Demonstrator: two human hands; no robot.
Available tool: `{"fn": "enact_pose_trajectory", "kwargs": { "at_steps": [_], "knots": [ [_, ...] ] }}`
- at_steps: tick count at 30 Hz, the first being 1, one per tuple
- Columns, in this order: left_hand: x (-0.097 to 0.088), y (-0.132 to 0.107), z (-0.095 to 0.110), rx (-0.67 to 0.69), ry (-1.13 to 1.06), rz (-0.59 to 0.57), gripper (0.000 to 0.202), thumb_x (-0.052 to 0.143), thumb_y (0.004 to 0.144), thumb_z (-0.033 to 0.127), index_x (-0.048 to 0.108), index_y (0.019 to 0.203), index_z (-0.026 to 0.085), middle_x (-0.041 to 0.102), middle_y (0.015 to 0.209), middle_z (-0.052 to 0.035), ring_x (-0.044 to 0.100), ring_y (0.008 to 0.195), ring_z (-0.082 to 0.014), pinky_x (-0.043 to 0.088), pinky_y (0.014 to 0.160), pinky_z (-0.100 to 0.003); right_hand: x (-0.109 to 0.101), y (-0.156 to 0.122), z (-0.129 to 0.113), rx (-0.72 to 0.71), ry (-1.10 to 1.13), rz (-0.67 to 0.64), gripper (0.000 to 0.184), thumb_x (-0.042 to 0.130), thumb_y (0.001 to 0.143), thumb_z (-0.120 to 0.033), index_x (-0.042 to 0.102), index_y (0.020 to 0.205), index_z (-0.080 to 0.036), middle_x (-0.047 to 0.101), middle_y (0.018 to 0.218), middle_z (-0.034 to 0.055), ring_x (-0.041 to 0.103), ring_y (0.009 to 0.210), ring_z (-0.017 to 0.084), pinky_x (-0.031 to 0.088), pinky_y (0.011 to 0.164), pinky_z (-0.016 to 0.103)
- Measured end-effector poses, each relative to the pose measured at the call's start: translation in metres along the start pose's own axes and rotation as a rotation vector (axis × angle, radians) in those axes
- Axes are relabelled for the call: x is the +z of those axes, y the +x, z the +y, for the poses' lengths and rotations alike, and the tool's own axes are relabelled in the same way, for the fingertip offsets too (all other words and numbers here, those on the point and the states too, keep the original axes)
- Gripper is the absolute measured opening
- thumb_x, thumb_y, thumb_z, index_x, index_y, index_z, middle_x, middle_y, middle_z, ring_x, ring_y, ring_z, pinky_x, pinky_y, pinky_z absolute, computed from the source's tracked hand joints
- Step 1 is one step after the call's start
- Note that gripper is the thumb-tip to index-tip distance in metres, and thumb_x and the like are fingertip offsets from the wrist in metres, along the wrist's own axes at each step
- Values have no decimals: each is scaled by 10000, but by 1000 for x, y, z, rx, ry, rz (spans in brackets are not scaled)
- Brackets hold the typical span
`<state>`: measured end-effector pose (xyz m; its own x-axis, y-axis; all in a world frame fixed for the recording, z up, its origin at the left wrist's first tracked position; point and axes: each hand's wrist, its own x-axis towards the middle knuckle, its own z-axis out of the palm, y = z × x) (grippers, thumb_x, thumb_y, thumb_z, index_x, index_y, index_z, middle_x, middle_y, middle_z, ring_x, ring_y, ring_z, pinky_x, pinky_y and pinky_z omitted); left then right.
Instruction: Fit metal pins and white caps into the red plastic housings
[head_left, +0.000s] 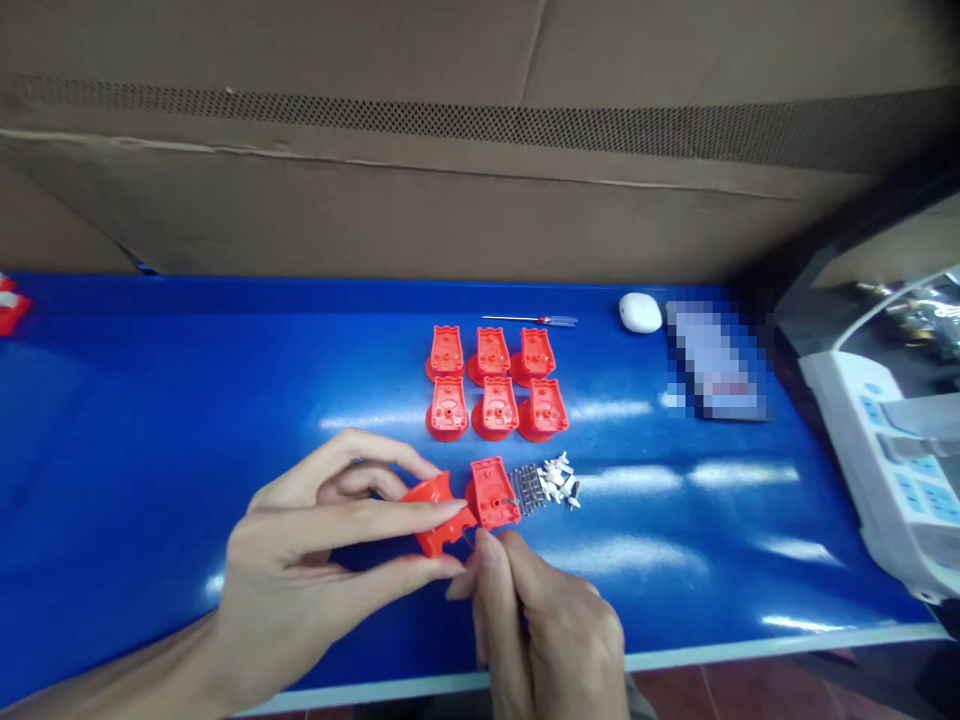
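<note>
My left hand [322, 560] pinches a red plastic housing [436, 520] between thumb and fingers, just above the blue table [187, 420]. My right hand [540, 620] is closed below it, fingertips pressed together at the housing's right edge; what they hold is too small to make out. Another red housing [493, 492] lies on the table just beyond my fingertips. Beside it sits a small pile of metal springs [528, 488] and white plastic bits [559, 480].
Several red housings [495, 385] stand in two rows behind. A thin screwdriver [532, 320] lies past them, then a white oval object [640, 312] and a blurred flat item [712, 365]. A white machine [892, 470] fills the right edge. A cardboard wall [450, 200] backs the table.
</note>
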<state>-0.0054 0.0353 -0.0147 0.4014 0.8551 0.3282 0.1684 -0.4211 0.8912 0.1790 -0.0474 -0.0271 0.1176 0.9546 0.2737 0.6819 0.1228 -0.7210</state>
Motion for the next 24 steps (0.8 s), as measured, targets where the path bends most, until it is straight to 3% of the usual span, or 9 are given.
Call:
{"fn": "enact_pose_trajectory", "kwargs": {
  "at_steps": [6, 12, 20, 24],
  "knots": [
    [1, 0, 0, -8, 3, 22, 392, 969, 855, 129, 900, 1194, 314, 743, 1246, -65, 769, 899, -171, 699, 760, -310, -1, 0, 0, 66, 27, -14, 394, 467, 1201, -346, 672, 885, -229, 658, 618, -41, 586, 442, 100, 449, 518, 203],
    [1, -1, 0, -14, 19, 34, 387, 955, 874, 135, 896, 1208, 323, 733, 1258, -62, 764, 903, -170, 686, 742, -310, -8, 2, 0, 117, 160, -76, 205, 539, 1168, -314, 699, 1060, -243, 795, 776, -29, 748, 581, 124, 544, 574, 181],
    [2, -2, -2, 5, 97, 53, 396, 949, 887, 137, 889, 1225, 334, 715, 1290, -50, 760, 961, -172, 681, 798, -322, -6, -4, -7, 196, 170, -22, 169, 554, 1139, -300, 710, 1109, -242, 710, 700, -35, 674, 528, 118, 481, 489, 190],
    [1, -2, -2, 52, 135, 58, 402, 953, 881, 132, 887, 1234, 314, 719, 1284, -55, 772, 1008, -183, 694, 822, -310, -7, -4, -6, 138, 79, 4, 148, 570, 1124, -280, 706, 1164, -235, 662, 684, -47, 643, 503, 116, 517, 507, 183]
  ]
}}
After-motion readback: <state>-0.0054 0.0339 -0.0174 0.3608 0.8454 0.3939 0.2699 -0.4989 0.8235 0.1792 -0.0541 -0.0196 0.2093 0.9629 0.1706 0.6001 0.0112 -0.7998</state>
